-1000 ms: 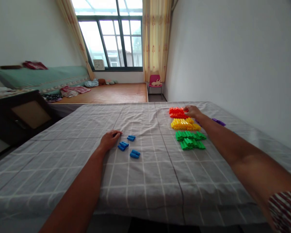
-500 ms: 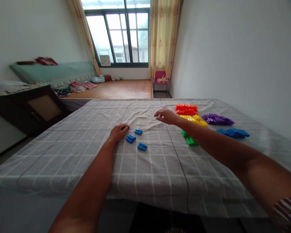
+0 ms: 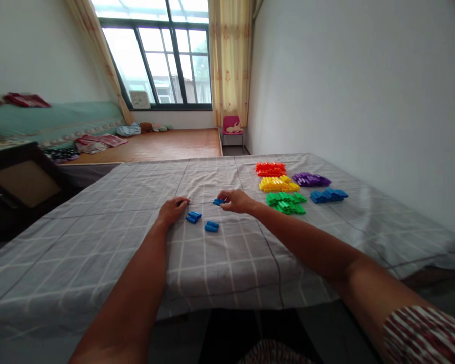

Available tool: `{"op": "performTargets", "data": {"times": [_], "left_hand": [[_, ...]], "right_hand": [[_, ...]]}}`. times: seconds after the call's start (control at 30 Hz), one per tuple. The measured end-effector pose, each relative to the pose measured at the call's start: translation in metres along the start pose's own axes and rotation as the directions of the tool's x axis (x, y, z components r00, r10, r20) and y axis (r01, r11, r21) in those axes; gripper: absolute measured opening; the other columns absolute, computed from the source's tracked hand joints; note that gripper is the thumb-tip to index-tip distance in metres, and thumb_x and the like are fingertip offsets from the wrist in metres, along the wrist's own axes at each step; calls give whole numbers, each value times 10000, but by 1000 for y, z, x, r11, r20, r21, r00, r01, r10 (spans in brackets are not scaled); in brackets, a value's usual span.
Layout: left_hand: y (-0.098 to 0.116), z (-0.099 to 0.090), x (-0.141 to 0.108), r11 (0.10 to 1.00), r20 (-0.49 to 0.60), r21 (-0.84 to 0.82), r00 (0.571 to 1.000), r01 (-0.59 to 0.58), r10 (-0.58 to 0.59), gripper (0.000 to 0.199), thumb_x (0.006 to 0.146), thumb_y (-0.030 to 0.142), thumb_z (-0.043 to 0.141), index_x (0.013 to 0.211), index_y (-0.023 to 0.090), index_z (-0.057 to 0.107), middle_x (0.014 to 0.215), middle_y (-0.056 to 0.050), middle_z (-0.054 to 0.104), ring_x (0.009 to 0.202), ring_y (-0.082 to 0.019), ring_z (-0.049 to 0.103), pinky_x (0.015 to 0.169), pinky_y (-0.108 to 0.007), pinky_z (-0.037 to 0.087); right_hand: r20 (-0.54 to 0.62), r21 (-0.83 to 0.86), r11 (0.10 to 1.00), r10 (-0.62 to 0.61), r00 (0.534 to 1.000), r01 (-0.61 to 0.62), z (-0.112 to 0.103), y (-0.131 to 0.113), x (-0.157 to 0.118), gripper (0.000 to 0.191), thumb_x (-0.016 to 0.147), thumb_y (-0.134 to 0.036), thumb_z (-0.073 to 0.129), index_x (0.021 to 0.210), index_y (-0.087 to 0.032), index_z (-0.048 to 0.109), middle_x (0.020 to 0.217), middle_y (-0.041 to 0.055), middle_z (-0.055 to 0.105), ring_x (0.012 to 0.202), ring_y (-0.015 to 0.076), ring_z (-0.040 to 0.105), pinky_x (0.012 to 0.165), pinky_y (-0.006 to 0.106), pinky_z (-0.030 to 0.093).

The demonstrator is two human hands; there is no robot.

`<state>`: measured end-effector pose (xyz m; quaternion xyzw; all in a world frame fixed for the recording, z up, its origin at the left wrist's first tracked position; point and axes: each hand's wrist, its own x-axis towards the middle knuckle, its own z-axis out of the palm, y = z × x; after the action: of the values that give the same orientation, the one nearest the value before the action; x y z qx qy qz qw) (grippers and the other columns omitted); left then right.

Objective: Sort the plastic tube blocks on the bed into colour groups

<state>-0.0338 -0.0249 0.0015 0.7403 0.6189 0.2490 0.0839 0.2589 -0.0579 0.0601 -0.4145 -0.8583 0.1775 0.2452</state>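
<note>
My right hand point(image 3: 235, 201) is closed over the table, its thumb and fingers pinching a small blue plastic block point(image 3: 218, 201) shaped like short joined tubes. Part of that block is hidden behind the fingertips. My left hand point(image 3: 172, 209) rests on the checked cloth, fingers loosely bent and apart from the thumb, holding nothing that I can see. Just right of it lies a blue block cluster point(image 3: 193, 217), with another blue block pair point(image 3: 211, 226) closer to me.
To the right lie grouped blocks: red point(image 3: 270, 169), yellow point(image 3: 279, 183), green point(image 3: 286, 202), purple point(image 3: 311, 179) and blue point(image 3: 329, 195). A grey checked cloth point(image 3: 136, 242) covers the table. A white wall point(image 3: 356, 91) runs along the right; a dark cabinet point(image 3: 7, 207) stands left.
My right hand has come down and left onto the farthest small blue block, which has shifted right, away from the other two. The left hand stays beside them. The camera view has turned right.
</note>
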Motion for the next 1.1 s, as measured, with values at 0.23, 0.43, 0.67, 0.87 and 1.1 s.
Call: {"op": "performTargets", "data": {"times": [0.23, 0.43, 0.67, 0.87, 1.1], "left_hand": [[1, -3, 0, 999, 7, 49, 1000, -6, 6, 403, 840, 410, 431, 1030, 242, 744, 1133, -30, 721, 1063, -220, 641, 919, -282, 471], [3, -6, 2, 997, 11, 75, 1000, 29, -30, 381, 824, 412, 453, 1020, 271, 748, 1103, -7, 732, 1023, -229, 657, 882, -288, 491], [4, -9, 3, 992, 30, 121, 999, 28, -32, 437, 835, 444, 420, 1052, 240, 740, 1136, -38, 720, 1054, -237, 653, 875, -290, 495], [1, -8, 5, 991, 34, 128, 999, 33, -37, 452, 838, 459, 412, 1074, 244, 733, 1121, -35, 725, 1017, -242, 664, 863, -301, 501], [3, -8, 4, 992, 21, 122, 999, 39, -42, 424, 833, 449, 427, 1042, 260, 744, 1122, -33, 725, 1028, -245, 661, 860, -305, 503]], "right_hand": [[-379, 37, 940, 326, 866, -338, -97, 97, -107, 259, 780, -262, 665, 1019, -163, 678, 974, 71, 732, 835, 160, 690, 782, 267, 537], [-716, 46, 736, 495, 491, -675, -174, 192, -221, 290, 716, -257, 666, 988, -156, 684, 990, 97, 735, 868, 208, 692, 817, 328, 536], [-763, 135, 612, 566, 313, -779, -184, 233, -270, 266, 682, -338, 683, 889, -173, 696, 907, 87, 744, 816, 219, 694, 764, 330, 539], [-753, 26, 646, 515, 410, -763, -183, 237, -262, 237, 678, -335, 675, 865, -190, 697, 867, 65, 745, 806, 216, 696, 793, 347, 530], [-685, -53, 672, 514, 517, -739, -185, 235, -247, 256, 735, -430, 640, 814, -193, 696, 872, 79, 744, 798, 211, 692, 761, 324, 524]]}}
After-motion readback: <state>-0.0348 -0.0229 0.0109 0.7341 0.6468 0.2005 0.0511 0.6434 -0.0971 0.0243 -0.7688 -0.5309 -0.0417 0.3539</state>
